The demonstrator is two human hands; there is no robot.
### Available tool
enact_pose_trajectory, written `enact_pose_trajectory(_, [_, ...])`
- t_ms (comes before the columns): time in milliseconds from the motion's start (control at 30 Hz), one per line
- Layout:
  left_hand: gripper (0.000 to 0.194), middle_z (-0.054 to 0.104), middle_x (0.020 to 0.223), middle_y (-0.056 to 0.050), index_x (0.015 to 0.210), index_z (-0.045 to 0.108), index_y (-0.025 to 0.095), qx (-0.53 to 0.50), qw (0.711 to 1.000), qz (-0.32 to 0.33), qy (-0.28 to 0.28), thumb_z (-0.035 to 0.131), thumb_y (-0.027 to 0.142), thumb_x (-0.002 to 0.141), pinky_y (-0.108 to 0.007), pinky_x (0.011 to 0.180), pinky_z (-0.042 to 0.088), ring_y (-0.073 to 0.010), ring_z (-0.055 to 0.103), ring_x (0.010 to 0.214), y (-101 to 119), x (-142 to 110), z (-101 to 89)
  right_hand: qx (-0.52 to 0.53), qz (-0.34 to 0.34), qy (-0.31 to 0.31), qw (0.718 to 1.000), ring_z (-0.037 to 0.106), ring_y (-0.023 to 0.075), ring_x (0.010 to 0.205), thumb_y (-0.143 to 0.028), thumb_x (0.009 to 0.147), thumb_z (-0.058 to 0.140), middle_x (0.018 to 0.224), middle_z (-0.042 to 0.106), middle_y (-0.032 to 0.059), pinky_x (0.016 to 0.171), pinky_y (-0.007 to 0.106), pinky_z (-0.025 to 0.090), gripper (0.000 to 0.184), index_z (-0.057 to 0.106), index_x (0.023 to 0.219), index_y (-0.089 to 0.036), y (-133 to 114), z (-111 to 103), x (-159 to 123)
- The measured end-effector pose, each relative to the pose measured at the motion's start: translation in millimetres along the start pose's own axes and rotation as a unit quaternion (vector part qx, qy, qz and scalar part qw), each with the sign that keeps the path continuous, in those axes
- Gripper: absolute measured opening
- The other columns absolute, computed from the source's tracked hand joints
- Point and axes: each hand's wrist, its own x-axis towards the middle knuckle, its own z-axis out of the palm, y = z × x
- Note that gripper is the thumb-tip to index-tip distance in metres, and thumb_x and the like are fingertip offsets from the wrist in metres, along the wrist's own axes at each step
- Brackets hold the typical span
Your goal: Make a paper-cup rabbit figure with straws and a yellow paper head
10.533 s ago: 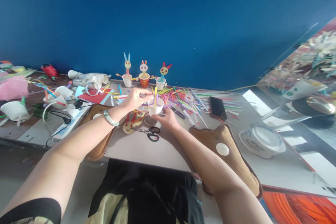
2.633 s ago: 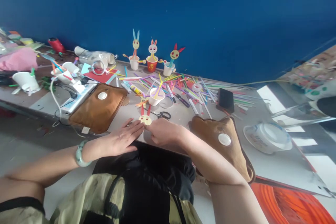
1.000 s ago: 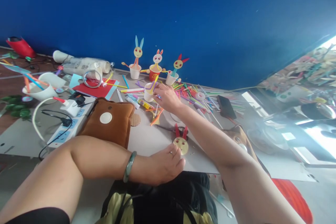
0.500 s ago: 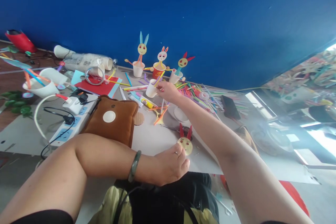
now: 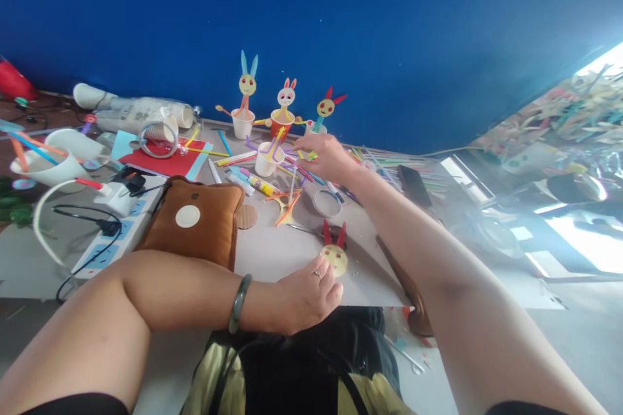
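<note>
My left hand [image 5: 311,295] is closed at the table's front edge, its fingers on the lower left rim of a round paper rabbit face [image 5: 335,262] with red ears. My right hand [image 5: 325,154] reaches over the table with fingers apart and nothing visibly held. Left of it stands a white paper cup [image 5: 265,165] with yellow and purple bent sticks inside. Three finished rabbit figures in cups line the wall: one with blue ears [image 5: 248,84], a white-faced one [image 5: 286,97], and one with red ears [image 5: 326,107], whose cup my right hand partly hides.
Loose coloured sticks, a glue stick [image 5: 263,185], scissors [image 5: 304,229] and a tape roll [image 5: 326,203] lie mid-table. A brown pouch [image 5: 195,240] and a power strip [image 5: 109,243] are at left. A phone [image 5: 413,185] lies at right, near the blue wall [image 5: 389,32].
My right hand has let go of the white cup and moved right, away from it. The purple and yellow sticks now show in that cup. My left hand stays at the rabbit face.
</note>
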Motion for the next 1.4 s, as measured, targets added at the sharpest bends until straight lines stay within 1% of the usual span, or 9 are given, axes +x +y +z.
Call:
enact_pose_trajectory(67, [0.058,0.062,0.125,-0.030,0.132,0.050,-0.001,0.006,1.000,-0.010,-0.001,0.057,0.033,0.085,-0.058,0.105,0.032,-0.0396,0.058,0.119,2,0,3.3,-0.056,0.113,-0.002,0.992,0.065,0.0258,0.105,-0.027,0.084,0.060,0.117,0.072,0.0095,0.091,0.036,0.045,0.033,0.072,0.113,-0.018,17,-11,-11])
enact_pose_trajectory(167, [0.055,0.062,0.126,-0.030,0.132,0.050,0.000,0.008,1.000,-0.015,-0.005,0.054,0.032,0.088,-0.057,0.106,0.033,-0.0391,0.058,0.121,3,0,2.8,-0.122,0.257,-0.081,0.955,0.067,0.0250,0.098,-0.027,0.082,0.061,0.107,0.074,0.0091,0.081,0.031,0.046,0.029,0.074,0.106,-0.017,42,-19,-28])
enact_pose_trajectory(333, [0.059,0.061,0.125,-0.031,0.134,0.047,0.000,-0.015,1.000,-0.004,-0.025,0.056,0.032,0.086,-0.056,0.104,0.034,-0.0396,0.057,0.122,0,2,-4.7,-0.157,0.332,-0.197,0.909,0.067,0.0240,0.095,-0.032,0.082,0.063,0.103,0.075,0.0092,0.075,0.029,0.045,0.023,0.076,0.096,-0.019,65,-8,-45])
enact_pose_trajectory(533, [0.053,0.061,0.122,-0.027,0.130,0.049,0.002,-0.011,0.999,-0.022,-0.027,0.057,0.030,0.086,-0.055,0.105,0.034,-0.0380,0.058,0.118,1,3,-7.2,-0.138,0.332,-0.228,0.905,0.067,0.0231,0.090,-0.048,0.084,0.063,0.098,0.075,0.0112,0.072,0.029,0.044,0.035,0.076,0.091,-0.017,69,13,-50])
enact_pose_trajectory(867, [0.044,0.066,0.117,-0.025,0.128,0.053,0.004,0.019,0.999,-0.034,-0.007,0.053,0.025,0.089,-0.052,0.102,0.039,-0.0347,0.062,0.114,2,5,-7.1,-0.149,0.352,-0.185,0.905,0.066,0.0298,0.095,-0.040,0.087,0.059,0.107,0.071,0.0193,0.073,0.032,0.044,0.041,0.067,0.113,-0.009,51,18,-60])
enact_pose_trajectory(967, [0.038,0.068,0.116,-0.023,0.126,0.055,0.005,0.030,0.998,-0.047,0.006,0.048,0.021,0.093,-0.051,0.101,0.041,-0.0324,0.063,0.112,5,6,-4.7,-0.137,0.293,-0.164,0.932,0.065,0.0266,0.089,-0.035,0.090,0.054,0.106,0.071,0.0165,0.068,0.030,0.039,0.035,0.063,0.115,-0.013,40,13,-74])
enact_pose_trajectory(1133, [0.034,0.068,0.116,-0.023,0.125,0.056,0.007,0.015,0.998,-0.066,0.011,0.047,0.018,0.094,-0.052,0.102,0.042,-0.0314,0.064,0.111,11,5,2.8,-0.032,0.190,-0.259,0.947,0.061,0.0180,0.078,-0.045,0.083,0.067,0.090,0.070,0.0040,0.061,0.025,0.033,0.028,0.067,0.095,-0.019,35,18,-94])
enact_pose_trajectory(1300, [0.041,0.065,0.123,-0.026,0.133,0.052,0.007,-0.025,0.996,-0.082,-0.027,0.052,0.018,0.093,-0.054,0.108,0.039,-0.0320,0.061,0.120,10,4,5.8,-0.089,0.297,-0.138,0.941,0.060,0.0205,0.077,-0.044,0.087,0.063,0.090,0.071,0.0075,0.061,0.027,0.033,0.030,0.070,0.101,-0.019,46,24,-103])
enact_pose_trajectory(1400, [0.056,0.059,0.131,-0.031,0.138,0.047,0.005,-0.031,0.992,-0.093,-0.074,0.059,0.035,0.092,-0.057,0.111,0.035,-0.0371,0.057,0.126,8,4,4.3,-0.078,0.302,-0.083,0.946,0.061,0.0208,0.078,-0.035,0.085,0.063,0.089,0.072,0.0080,0.063,0.028,0.035,0.023,0.072,0.096,-0.018,43,18,-116])
